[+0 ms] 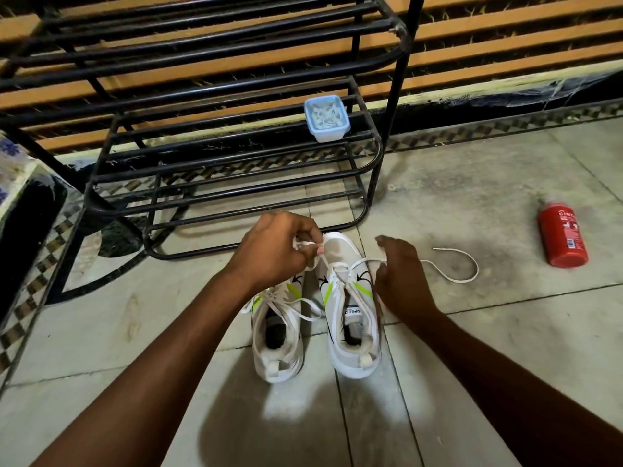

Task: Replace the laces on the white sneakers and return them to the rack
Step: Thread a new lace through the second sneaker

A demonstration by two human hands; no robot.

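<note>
Two white sneakers with green marks stand side by side on the tiled floor, toes toward the black metal rack [236,183]. The left sneaker [278,335] has a loose lace across its tongue. The right sneaker [350,315] has a white lace [451,267] threaded through its front eyelets, with one end trailing right over the floor. My left hand [273,247] pinches the other lace end above the right sneaker's toe. My right hand [401,274] rests against that sneaker's right side, with the lace running under its fingers.
A pale blue tub [326,119] of white laces sits on the rack's middle shelf at the right. A red canister [561,234] lies on the floor at the far right. A patterned, dark object [23,203] stands at the left edge.
</note>
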